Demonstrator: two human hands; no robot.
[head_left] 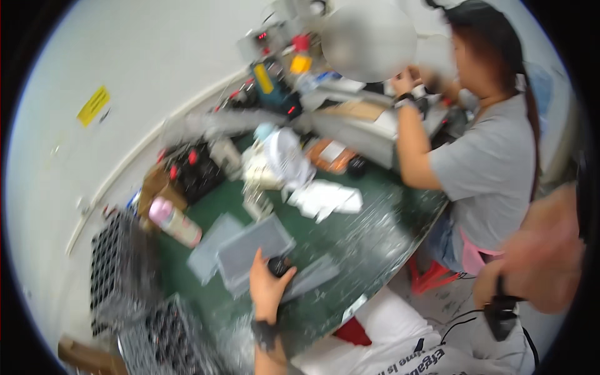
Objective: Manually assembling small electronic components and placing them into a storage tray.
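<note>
Below a white wall [150,50], a dark green bench [387,212]. At its near side, left grip [270,287] clamped on a small round black part [279,267], by translucent grey sheets [256,244]. To the near right, off the bench, right grip [550,250] badly blurred: apart or together, cannot tell. Farther left, a pink-capped can [175,222]; far right, a co-worker in grey [494,156].

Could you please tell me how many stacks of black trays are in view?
2. The upper stack is at the far left; the lower stack is below it, left of the left hand. Others may be hidden beyond the picture's dark rim.
</note>
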